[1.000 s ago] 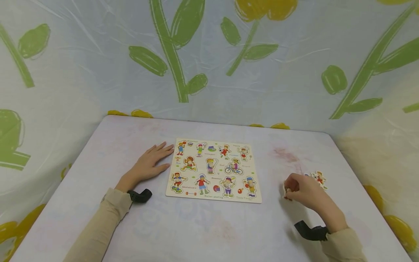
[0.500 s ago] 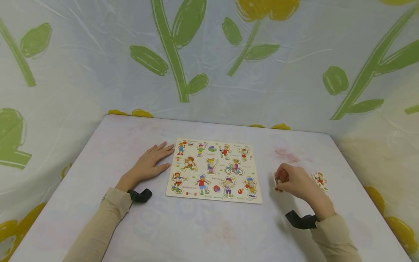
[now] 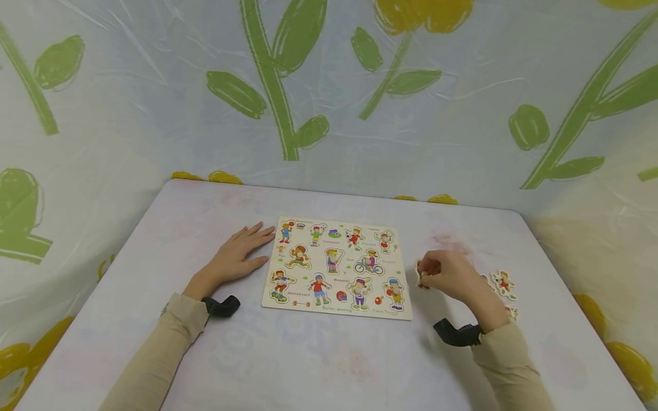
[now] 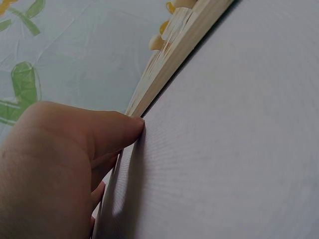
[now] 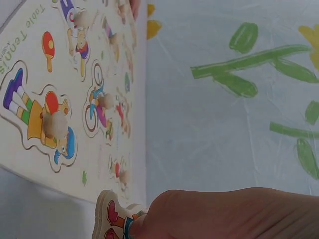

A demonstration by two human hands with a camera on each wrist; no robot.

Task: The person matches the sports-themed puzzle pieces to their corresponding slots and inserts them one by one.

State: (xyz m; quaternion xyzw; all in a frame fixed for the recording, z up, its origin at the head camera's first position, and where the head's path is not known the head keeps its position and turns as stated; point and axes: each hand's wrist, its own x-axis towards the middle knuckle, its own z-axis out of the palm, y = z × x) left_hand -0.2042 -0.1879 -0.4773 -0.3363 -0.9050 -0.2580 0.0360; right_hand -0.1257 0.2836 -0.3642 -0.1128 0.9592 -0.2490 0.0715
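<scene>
A wooden sports puzzle board (image 3: 396,267) lies in the middle of the table, with knobbed figure pieces in it. My left hand (image 3: 236,256) lies flat at its left side, fingertips right at the edge. In the left wrist view the thumb (image 4: 119,130) points at the board's side edge (image 4: 169,69). Off the board's right edge, my right hand (image 3: 447,275) pinches a puzzle piece (image 3: 419,275) between thumb and fingers, tilted on edge. The right wrist view shows its red shoes (image 5: 113,214); the rest is hidden by the hand. A table tennis piece (image 5: 37,119) lies in the board nearby.
Right of my right hand lies a loose football player piece (image 3: 504,284). Another piece (image 3: 512,311) shows partly from behind the forearm. The white table (image 3: 308,365) ends at a flower-printed sheet (image 3: 180,103) at the back and sides.
My right hand has moved left with the puzzle piece, from near the loose pieces to close by the board's right edge. The left hand has stayed in place.
</scene>
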